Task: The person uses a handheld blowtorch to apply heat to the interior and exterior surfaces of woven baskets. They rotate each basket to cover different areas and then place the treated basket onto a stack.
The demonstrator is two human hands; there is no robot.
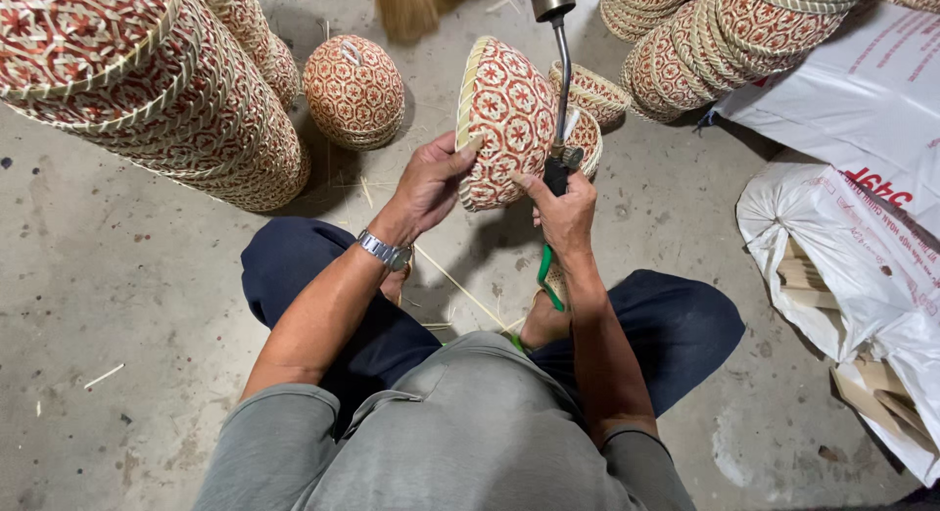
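Seen from above, seated on a bare concrete floor [127, 276], knees apart in dark blue trousers, grey shirt below.

At the right edge, two white plastic sacks: the upper one [862, 100] lying flat under a stack of baskets, with red lettering near its lower edge; the lower one [852, 266] crumpled and open, with pale wooden pieces [798, 276] showing at the mouth and brown cardboard-like flaps [881, 394] poking out lower down.

Left hand [431, 183], a metal wristwatch [384, 250] on the wrist, fingers closed on the pale rim of a red-and-cream woven bamboo basket [504, 119] — held up on edge between the knees, patterned outside facing right. Right hand [563, 212] wrapped around the black grip of a gas torch [558, 70], forefinger stretched to touch the basket's lower wall; torch tube rising straight up just beside the basket to a metal nozzle at the top edge, a green hose [544, 274] hanging below the hand.

Behind the torch, two more small baskets [592, 95] on the floor, partly hidden by it. Tall leaning stacks of the same baskets upper left [186, 90] and upper right [725, 31]; one domed basket [352, 90] alone between. A straw broom head [411, 7] at the top, thin bamboo slivers [460, 291] scattered near the feet.
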